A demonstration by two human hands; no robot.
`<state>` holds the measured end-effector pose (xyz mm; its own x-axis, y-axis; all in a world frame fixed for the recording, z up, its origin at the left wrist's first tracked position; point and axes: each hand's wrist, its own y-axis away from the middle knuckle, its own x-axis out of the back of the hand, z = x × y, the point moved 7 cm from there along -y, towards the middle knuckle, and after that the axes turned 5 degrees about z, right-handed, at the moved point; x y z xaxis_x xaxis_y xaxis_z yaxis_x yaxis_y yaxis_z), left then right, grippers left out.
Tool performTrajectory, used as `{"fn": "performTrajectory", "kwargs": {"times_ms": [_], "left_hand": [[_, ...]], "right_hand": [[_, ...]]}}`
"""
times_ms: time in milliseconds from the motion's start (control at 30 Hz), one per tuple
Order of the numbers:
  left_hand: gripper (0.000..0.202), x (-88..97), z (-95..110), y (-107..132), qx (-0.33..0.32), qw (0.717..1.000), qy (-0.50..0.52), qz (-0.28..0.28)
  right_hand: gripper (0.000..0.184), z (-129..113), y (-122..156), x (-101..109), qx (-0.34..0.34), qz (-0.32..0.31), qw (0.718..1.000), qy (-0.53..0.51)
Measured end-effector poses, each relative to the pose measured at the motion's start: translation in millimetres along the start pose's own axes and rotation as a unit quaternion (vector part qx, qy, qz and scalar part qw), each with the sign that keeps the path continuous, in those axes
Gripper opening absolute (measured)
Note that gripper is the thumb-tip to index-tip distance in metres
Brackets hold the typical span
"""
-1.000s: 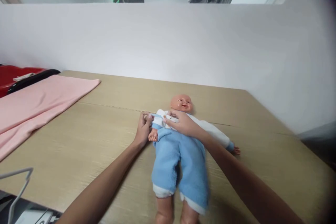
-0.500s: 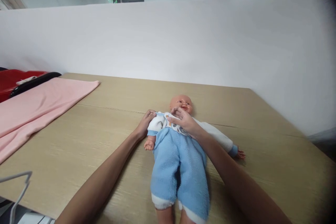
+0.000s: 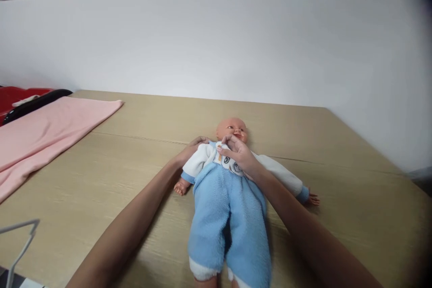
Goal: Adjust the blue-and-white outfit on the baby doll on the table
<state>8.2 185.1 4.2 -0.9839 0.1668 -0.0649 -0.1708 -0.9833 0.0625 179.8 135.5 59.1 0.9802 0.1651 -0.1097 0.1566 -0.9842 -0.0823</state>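
Observation:
A baby doll (image 3: 232, 128) lies on its back on the wooden table (image 3: 141, 126), head toward the far wall. It wears a fluffy blue and white romper (image 3: 229, 216). My left hand (image 3: 192, 147) rests at the doll's shoulder and grips the white sleeve fabric there. My right hand (image 3: 238, 155) lies on the doll's chest just under the chin, fingers pinching the collar of the romper. One doll arm sticks out toward the left, the other toward the right.
A pink cloth (image 3: 43, 130) is spread over the table's left part, with a red and black item (image 3: 20, 99) behind it. A white wire hanger (image 3: 20, 238) shows at the lower left edge. A white partition wall (image 3: 216, 45) stands behind the table.
The white sleeve has been drawn down over the doll's left-side arm, which now reaches out further. Both my hands shifted up toward the doll's neck and collar.

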Motion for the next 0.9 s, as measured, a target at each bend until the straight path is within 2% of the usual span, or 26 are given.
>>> {"fn": "performTrajectory", "kwargs": {"times_ms": [133,233,367,467,633,767,833,900], "left_hand": [[0.033,16.8,12.1,15.9,0.006,1.0,-0.017,-0.015],[0.048,28.1,24.8,26.4,0.01,0.991,-0.131,-0.021],[0.052,31.6,33.6,30.6,-0.006,0.967,-0.242,-0.08],[0.045,32.8,38.7,29.3,-0.048,0.965,-0.228,-0.118],[0.041,37.3,40.0,30.0,-0.064,0.967,-0.2,-0.145],[0.042,34.4,35.6,31.5,-0.052,0.964,-0.212,-0.155],[0.044,34.4,34.1,30.8,-0.048,0.965,-0.213,-0.144],[0.046,36.9,35.8,30.1,-0.051,0.967,-0.221,-0.116]], "right_hand": [[0.06,2.0,-0.5,1.3,0.0,0.017,1.0,0.001],[0.059,1.4,1.1,0.9,0.019,0.04,0.999,0.021],[0.053,-2.8,3.7,4.2,0.05,0.072,0.993,0.076],[0.048,-14.1,3.8,17.7,0.071,0.076,0.979,0.176],[0.035,-43.2,5.1,51.7,0.088,0.042,0.919,0.381],[0.031,-45.7,10.8,57.0,0.076,-0.006,0.91,0.408],[0.031,-43.5,16.4,58.3,0.096,0.005,0.912,0.399],[0.032,-40.5,26.7,65.4,0.13,0.031,0.902,0.411]]}}
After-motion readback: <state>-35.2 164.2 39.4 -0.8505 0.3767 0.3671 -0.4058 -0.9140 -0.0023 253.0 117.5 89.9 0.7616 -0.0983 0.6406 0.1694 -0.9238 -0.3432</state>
